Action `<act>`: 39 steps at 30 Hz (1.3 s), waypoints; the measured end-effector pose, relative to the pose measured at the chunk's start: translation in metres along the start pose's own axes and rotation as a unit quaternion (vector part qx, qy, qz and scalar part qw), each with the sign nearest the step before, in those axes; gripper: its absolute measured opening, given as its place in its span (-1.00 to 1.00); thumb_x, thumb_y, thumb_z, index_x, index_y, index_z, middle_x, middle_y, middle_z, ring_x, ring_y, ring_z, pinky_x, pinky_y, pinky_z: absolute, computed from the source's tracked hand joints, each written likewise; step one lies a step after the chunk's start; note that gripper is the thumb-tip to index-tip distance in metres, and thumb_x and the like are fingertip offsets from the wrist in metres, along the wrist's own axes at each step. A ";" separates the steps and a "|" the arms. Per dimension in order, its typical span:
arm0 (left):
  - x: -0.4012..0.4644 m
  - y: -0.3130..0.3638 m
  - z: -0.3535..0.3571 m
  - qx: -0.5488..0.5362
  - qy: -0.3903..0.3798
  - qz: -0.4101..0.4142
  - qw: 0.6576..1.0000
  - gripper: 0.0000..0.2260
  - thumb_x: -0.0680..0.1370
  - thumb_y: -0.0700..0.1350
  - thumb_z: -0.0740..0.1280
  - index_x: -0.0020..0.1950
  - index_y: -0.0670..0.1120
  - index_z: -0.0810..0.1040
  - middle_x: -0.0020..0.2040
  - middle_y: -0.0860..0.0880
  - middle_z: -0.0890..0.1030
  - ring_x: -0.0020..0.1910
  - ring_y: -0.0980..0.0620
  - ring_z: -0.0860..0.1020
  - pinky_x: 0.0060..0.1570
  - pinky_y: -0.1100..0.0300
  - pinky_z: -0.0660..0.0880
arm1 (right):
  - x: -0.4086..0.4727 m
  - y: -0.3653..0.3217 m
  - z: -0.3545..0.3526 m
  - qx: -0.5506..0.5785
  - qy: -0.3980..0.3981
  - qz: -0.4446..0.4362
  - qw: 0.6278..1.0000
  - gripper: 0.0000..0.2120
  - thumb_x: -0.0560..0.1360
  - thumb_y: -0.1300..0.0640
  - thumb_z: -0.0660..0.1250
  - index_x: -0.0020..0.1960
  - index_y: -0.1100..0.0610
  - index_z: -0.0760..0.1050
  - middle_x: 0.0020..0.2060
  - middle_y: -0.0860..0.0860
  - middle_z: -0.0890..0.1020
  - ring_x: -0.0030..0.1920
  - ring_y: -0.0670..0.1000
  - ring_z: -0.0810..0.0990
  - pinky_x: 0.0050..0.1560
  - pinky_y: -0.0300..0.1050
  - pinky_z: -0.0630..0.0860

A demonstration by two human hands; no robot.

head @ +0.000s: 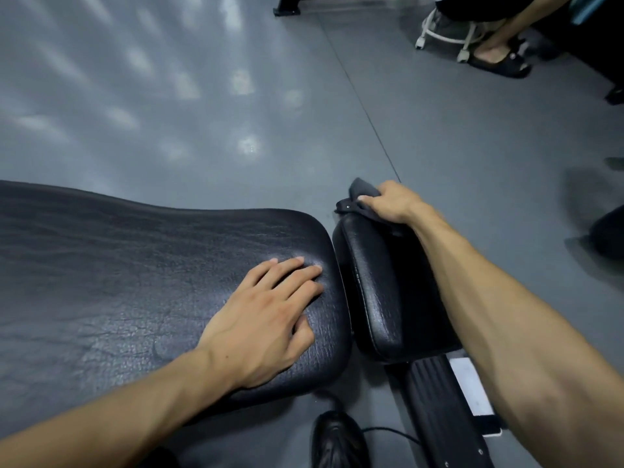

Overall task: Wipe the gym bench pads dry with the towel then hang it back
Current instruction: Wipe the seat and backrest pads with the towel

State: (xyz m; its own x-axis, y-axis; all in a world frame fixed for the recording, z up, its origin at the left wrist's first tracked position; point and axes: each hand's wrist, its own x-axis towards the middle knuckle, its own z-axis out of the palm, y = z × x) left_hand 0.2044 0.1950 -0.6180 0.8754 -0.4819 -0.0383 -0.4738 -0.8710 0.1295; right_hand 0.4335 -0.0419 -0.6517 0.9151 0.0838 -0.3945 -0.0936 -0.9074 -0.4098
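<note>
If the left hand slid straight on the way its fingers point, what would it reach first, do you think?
Probably the rounded end of the large pad the left hand lies on, then the narrow gap before the small pad.

no readable text, no labels, no brand marks, no numbers, no signs on any surface in view
</note>
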 end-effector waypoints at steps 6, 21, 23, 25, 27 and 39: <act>0.001 -0.002 0.001 0.000 0.007 0.004 1.000 -0.61 0.51 0.02 0.23 0.33 0.03 0.54 0.50 0.07 0.45 0.53 0.00 0.33 0.52 -0.03 0.22 | -0.037 -0.064 0.038 -0.078 0.041 -0.151 0.985 -0.64 0.58 -0.21 0.16 -0.10 0.07 0.47 0.02 0.16 0.68 0.07 0.25 0.60 -0.03 0.04 0.45; -0.001 -0.008 0.006 -0.007 0.038 0.020 0.999 -0.62 0.52 0.03 0.23 0.31 0.03 0.55 0.47 0.06 0.48 0.50 -0.01 0.37 0.50 0.01 0.20 | -0.057 -0.070 0.039 -0.093 0.080 -0.134 0.983 -0.61 0.63 -0.14 0.09 -0.10 0.16 0.45 -0.02 0.25 0.66 0.06 0.30 0.58 -0.06 0.05 0.38; -0.001 -0.009 0.005 -0.003 0.033 0.021 0.999 -0.61 0.52 0.04 0.22 0.33 0.04 0.54 0.47 0.06 0.48 0.50 -0.01 0.37 0.50 0.01 0.20 | -0.070 -0.069 0.038 -0.098 0.098 -0.150 0.979 -0.60 0.66 -0.12 0.08 -0.04 0.18 0.48 -0.01 0.25 0.67 0.07 0.31 0.58 -0.01 0.06 0.38; -0.001 -0.010 0.005 -0.004 0.028 0.023 0.999 -0.61 0.52 0.04 0.21 0.33 0.03 0.54 0.47 0.06 0.48 0.50 -0.02 0.37 0.50 -0.01 0.22 | -0.083 -0.065 0.042 -0.111 0.134 -0.183 0.968 -0.60 0.67 -0.10 0.09 0.02 0.20 0.50 -0.03 0.24 0.68 0.05 0.30 0.59 0.05 0.07 0.38; -0.001 -0.009 0.004 -0.001 0.023 0.022 0.999 -0.60 0.52 0.04 0.21 0.33 0.03 0.54 0.47 0.04 0.48 0.49 -0.03 0.38 0.49 -0.03 0.25 | -0.103 -0.054 0.048 -0.117 0.193 -0.228 0.947 -0.64 0.67 -0.06 0.12 0.01 0.22 0.50 -0.11 0.23 0.67 -0.02 0.28 0.59 0.09 0.08 0.35; -0.007 -0.012 -0.018 0.032 -0.027 0.024 0.999 -0.57 0.57 0.12 0.10 0.35 0.01 0.52 0.53 0.04 0.42 0.53 -0.02 0.35 0.53 0.02 0.24 | -0.210 0.000 0.070 -0.097 0.221 -0.251 0.937 -0.70 0.64 -0.07 0.19 -0.10 0.13 0.46 -0.28 0.13 0.59 -0.16 0.19 0.56 0.08 0.06 0.43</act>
State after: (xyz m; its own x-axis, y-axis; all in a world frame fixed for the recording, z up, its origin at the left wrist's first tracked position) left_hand 0.2058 0.2103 -0.6011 0.8459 -0.5261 -0.0872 -0.5218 -0.8503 0.0681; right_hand 0.2134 -0.0310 -0.6265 0.9015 0.3806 0.2059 0.4269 -0.8603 -0.2787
